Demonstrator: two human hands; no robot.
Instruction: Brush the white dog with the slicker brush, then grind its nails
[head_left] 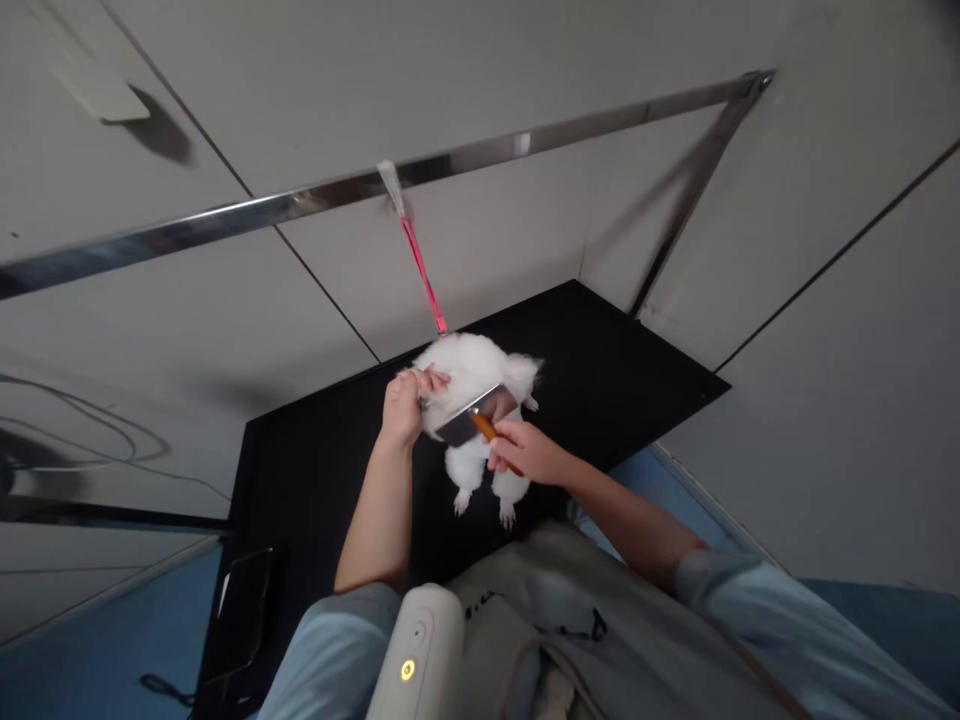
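Note:
A small fluffy white dog [469,360] stands on a black tabletop, its body partly covered by my hands and the brush. My right hand [529,450] is closed round the orange-brown handle of a slicker brush [480,415]. The flat metal back of the brush faces up, and its underside against the dog's coat is hidden. At the dog's left side, my left hand [409,400] has its fingers curled into the white fur. A pink leash [422,262] runs from the dog up to a metal bar.
The shiny metal bar [322,200] crosses above the black table [600,370], close to a pale wall [825,300]. A dark phone-like slab [246,605] lies at the table's left end. Thin cables [90,425] hang at far left. A pale rounded device [420,640] shows at the bottom.

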